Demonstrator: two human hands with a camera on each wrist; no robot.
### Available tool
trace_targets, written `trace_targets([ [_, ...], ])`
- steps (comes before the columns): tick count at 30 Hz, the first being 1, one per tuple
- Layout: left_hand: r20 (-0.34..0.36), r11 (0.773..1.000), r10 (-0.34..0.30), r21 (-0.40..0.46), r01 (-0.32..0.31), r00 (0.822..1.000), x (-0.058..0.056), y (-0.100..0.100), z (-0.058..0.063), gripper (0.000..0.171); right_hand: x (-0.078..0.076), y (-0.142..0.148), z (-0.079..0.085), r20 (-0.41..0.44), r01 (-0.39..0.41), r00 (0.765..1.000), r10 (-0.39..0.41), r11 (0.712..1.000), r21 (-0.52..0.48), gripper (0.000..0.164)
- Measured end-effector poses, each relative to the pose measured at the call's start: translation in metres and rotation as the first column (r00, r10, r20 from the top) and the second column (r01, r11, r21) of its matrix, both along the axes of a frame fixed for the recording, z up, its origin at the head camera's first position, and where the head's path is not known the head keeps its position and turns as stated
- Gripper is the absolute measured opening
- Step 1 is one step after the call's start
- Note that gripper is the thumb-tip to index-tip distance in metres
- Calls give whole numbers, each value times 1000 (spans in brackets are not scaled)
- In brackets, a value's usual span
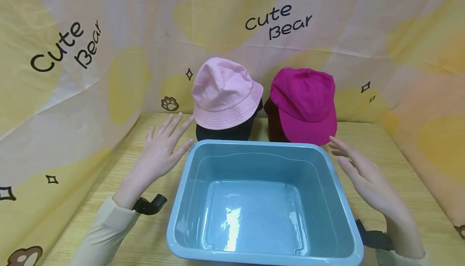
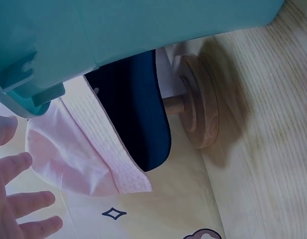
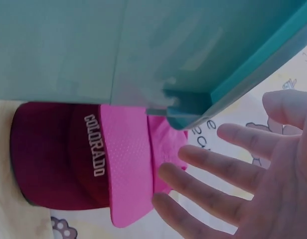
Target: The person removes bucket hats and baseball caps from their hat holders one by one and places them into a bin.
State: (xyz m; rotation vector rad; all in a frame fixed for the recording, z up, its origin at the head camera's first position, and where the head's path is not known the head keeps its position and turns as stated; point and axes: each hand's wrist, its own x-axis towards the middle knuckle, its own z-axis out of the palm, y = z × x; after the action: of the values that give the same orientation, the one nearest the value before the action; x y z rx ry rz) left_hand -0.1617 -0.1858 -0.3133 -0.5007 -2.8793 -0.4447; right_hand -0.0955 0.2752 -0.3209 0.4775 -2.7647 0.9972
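Observation:
A light blue plastic basin stands on the table between my hands, its inside bare. Spread fingers mark my left hand, which hovers beside the basin's far left corner and holds nothing. My right hand, fingers extended, is off the far right corner, likewise holding nothing. Behind the basin, a pale pink bucket hat sits over a black cap. To its right, a bright magenta cap covers a dark maroon cap lettered COLORADO.
In the left wrist view, a round wooden stand base with a short post shows under the black cap. A printed cloth hangs close behind the hats and along both sides. The wood-grain table lies under everything.

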Motion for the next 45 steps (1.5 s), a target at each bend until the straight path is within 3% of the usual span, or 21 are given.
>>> trace_targets([
  [11, -19, 1000, -20, 16, 20, 1000, -5, 3, 3, 60, 1, -3, -1, 5, -23, 1000, 24, 995, -94, 52],
  [18, -52, 998, -53, 41, 55, 997, -9, 5, 5, 59, 2, 2, -1, 64, -11, 998, 17, 995, -102, 55],
  [28, -51, 997, -59, 50, 61, 997, -14, 7, 9, 59, -1, 8, -6, 109, -52, 991, 81, 967, -250, 55],
  [33, -46, 996, -69, 51, 72, 997, -15, 8, 12, 59, 1, 8, -5, 129, -84, 984, 123, 958, -274, 54],
  [45, -60, 991, -126, 38, 128, 990, -19, 11, 22, 57, 1, 11, -3, 245, -77, 955, 170, 934, -350, 50],
])
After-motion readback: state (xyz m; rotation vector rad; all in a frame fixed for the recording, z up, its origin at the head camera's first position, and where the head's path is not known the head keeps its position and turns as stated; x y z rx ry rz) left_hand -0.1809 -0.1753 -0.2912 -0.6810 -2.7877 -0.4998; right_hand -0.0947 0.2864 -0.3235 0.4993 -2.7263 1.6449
